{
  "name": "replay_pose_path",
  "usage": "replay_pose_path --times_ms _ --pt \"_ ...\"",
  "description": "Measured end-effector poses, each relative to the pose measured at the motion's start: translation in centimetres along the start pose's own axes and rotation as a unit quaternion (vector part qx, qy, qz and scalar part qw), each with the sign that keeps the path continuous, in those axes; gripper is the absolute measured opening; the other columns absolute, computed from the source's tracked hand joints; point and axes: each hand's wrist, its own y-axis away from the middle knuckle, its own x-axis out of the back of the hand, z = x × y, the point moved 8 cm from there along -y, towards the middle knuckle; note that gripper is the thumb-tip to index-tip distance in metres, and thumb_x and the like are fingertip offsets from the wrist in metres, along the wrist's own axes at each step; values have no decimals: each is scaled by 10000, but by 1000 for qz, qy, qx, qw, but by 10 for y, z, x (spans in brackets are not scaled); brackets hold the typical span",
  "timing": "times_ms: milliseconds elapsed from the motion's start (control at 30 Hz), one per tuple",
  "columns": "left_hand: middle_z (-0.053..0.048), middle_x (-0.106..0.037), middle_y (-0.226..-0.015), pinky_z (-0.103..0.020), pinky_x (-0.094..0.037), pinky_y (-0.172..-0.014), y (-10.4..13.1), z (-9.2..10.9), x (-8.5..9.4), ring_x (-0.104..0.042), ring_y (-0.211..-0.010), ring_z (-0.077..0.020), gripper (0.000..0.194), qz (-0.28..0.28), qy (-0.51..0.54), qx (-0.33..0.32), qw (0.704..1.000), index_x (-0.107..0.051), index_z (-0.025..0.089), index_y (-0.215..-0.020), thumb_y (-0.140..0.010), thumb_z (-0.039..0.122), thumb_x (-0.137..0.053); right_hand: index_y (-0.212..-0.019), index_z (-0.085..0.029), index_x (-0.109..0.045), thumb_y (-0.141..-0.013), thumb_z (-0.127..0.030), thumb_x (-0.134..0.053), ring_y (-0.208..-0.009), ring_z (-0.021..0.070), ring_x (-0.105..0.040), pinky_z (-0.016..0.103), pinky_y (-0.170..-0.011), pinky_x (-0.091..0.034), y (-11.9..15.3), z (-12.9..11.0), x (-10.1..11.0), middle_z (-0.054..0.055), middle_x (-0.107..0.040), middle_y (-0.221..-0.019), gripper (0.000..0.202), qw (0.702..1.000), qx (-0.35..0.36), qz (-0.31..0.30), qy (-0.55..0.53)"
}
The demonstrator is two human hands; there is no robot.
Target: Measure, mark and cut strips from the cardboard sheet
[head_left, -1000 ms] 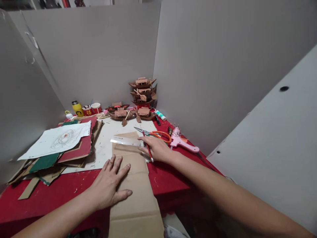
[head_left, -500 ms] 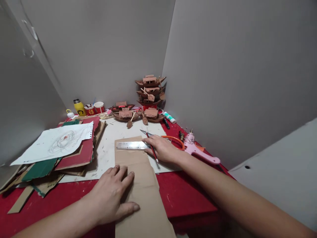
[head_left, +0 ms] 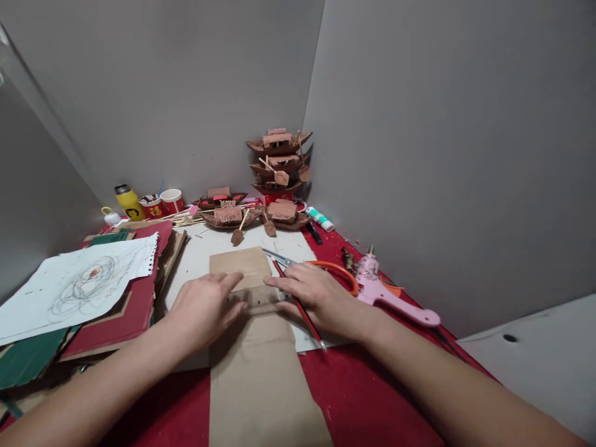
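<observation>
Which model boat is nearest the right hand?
The front-row boat on the right, directly before the stack. The other front boat is farther left of the right hand; the rest sit behind.

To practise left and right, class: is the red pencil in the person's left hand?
No, the red pencil is in the right hand, apart from the left hand.

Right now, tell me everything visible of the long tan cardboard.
The cardboard is a tan strip, faintly creased, its far end on the white sheet. It widens toward the frame's bottom edge, which cuts it off. A ruler lies across its far part, left hand and right hand at the ruler's ends; whether they touch cardboard is unclear.
</observation>
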Motion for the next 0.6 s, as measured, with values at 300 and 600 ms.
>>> replay_pose_path --times_ms 300,600 --pt "36 -556 -566 -225 -366 -469 3 -37 -11 -516 -475 -130 192 26 386 104 916 -558 202 -699 -807 355 -596 -1273 -233 -564 -938 -341 -540 -1015 249 -644 422 -885 -516 9 21 19 102 -687 -1108 353 979 -115 152 -76" --pt "-46 -725 -726 -242 -524 -529 56 -62 7 -692 -577 -174 342 157 640 218 720 -565 174 -800 -653 360 -812 -1195 -168 -603 -985 -242 -398 -1013 255 -652 416 -867 -539 18 -50 -11 154 -699 -1096 302 998 -54 23 -37"
